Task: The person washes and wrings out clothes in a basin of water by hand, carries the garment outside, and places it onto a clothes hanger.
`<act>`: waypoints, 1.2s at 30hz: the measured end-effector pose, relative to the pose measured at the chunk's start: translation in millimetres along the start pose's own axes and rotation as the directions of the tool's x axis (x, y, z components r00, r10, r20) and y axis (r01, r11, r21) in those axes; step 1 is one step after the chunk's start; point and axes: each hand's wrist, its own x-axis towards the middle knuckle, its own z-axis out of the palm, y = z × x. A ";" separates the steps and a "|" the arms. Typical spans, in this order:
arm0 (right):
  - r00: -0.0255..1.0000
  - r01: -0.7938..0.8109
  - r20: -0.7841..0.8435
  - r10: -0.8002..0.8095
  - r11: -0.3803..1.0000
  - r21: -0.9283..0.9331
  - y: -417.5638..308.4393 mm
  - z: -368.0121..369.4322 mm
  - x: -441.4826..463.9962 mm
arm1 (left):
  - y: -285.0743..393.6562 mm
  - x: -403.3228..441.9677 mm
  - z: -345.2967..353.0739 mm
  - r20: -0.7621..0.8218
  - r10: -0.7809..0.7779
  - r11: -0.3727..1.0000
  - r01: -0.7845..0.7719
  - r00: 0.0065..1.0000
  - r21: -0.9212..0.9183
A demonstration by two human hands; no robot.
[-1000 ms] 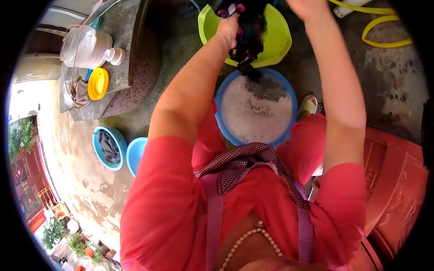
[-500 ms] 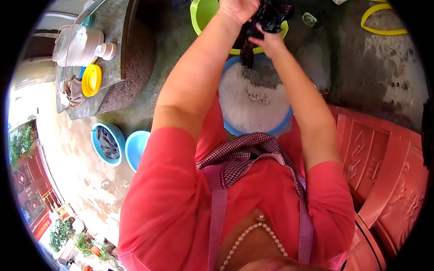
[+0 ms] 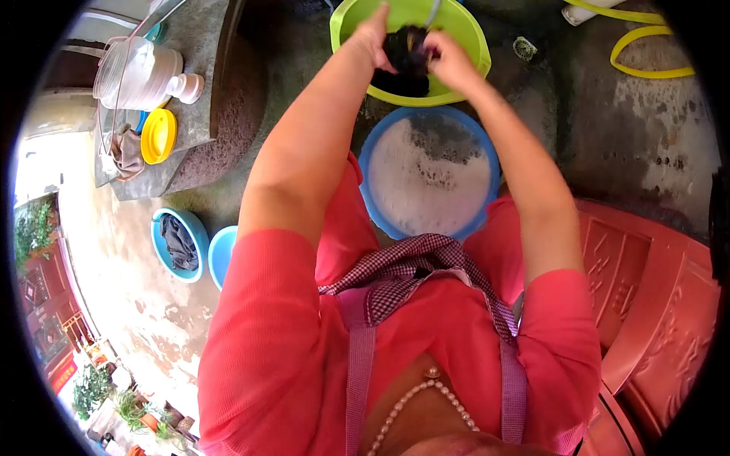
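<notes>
My left hand (image 3: pixel 371 39) is at the left side of a bunched dark cloth (image 3: pixel 408 52), with one digit stretched upward and the rest against the fabric. On the cloth's other side, my right hand (image 3: pixel 449 62) has its fingers closed round it. Motion blurs the bundle, so its kind of garment cannot be made out. Both hands are over a lime-green basin (image 3: pixel 473 38), where more dark fabric lies low inside. A thin pale strand (image 3: pixel 433 12), water or a tube, comes down at the bundle. Nearer my body stands a blue basin (image 3: pixel 493 167) of white suds.
Two light-blue basins, one holding dark clothing (image 3: pixel 179 242), stand at left. A stone ledge (image 3: pixel 194 83) carries a big plastic jug (image 3: pixel 137 72) and a yellow lid (image 3: pixel 158 137). At right are a yellow hose (image 3: pixel 646 72), a small green-edged item (image 3: pixel 525 49) and red carved panels (image 3: pixel 608 266).
The dark cloth, which hung down toward the blue basin, is now bunched over the green basin. Both hands moved with it, and the view shifted so more of both basins shows.
</notes>
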 end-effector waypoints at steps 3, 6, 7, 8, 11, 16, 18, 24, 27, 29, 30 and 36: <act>0.980 0.080 0.190 -0.054 0.988 -0.133 -6.0 25.4 -44.2 | -44.6 56.5 -15.8 0.072 -0.221 0.949 0.198 0.973 0.245; 0.972 0.163 0.198 -0.125 0.969 -0.187 -15.3 21.5 -61.8 | -67.6 39.9 -6.6 -0.082 -0.156 0.857 0.176 0.984 0.484; 0.979 0.160 0.155 -0.131 0.968 -0.193 -21.5 11.1 -63.0 | -68.4 37.0 -4.4 -0.097 -0.160 0.838 0.187 0.982 0.513; 0.984 0.159 0.111 -0.139 0.967 -0.200 -27.9 -0.3 -64.2 | -66.4 36.3 -1.9 -0.079 -0.163 0.843 0.180 0.984 0.506; 0.993 0.117 0.029 -0.113 0.977 -0.176 -50.8 -32.6 -71.2 | -64.8 38.6 0.9 0.028 -0.168 0.862 0.133 0.985 0.489; 0.928 -0.036 -0.359 -0.098 0.936 -0.350 -36.4 -50.9 -78.5 | -45.8 51.5 3.6 0.144 0.477 0.375 -0.349 0.867 0.859; 0.931 -0.072 -0.359 -0.067 0.930 -0.359 -27.0 -55.4 -78.3 | -30.0 31.4 16.2 0.206 0.720 0.096 -0.389 0.663 0.916; 0.888 -0.459 -0.237 0.395 0.720 -0.521 23.5 -57.0 -81.0 | 17.4 -39.6 28.9 -0.049 0.433 0.885 -0.414 0.900 0.211; 0.941 -0.334 -0.091 0.325 0.862 -0.382 18.0 -63.0 -64.6 | 17.4 -0.9 14.2 0.087 0.522 0.852 -0.523 0.849 -0.011; 0.933 -0.359 -0.094 0.347 0.915 -0.186 9.8 -57.8 -54.0 | 18.2 -1.8 16.8 0.205 0.579 0.814 -0.570 0.789 -0.109; 0.930 -0.361 -0.111 0.351 0.928 -0.090 11.9 -54.1 -49.7 | 18.7 -2.5 17.0 0.285 0.617 0.784 -0.603 0.734 -0.143; 0.957 -0.238 -0.093 0.275 0.926 0.295 -22.1 -45.2 -40.6 | 10.1 -13.3 26.2 0.420 0.473 0.881 -0.420 0.774 -0.218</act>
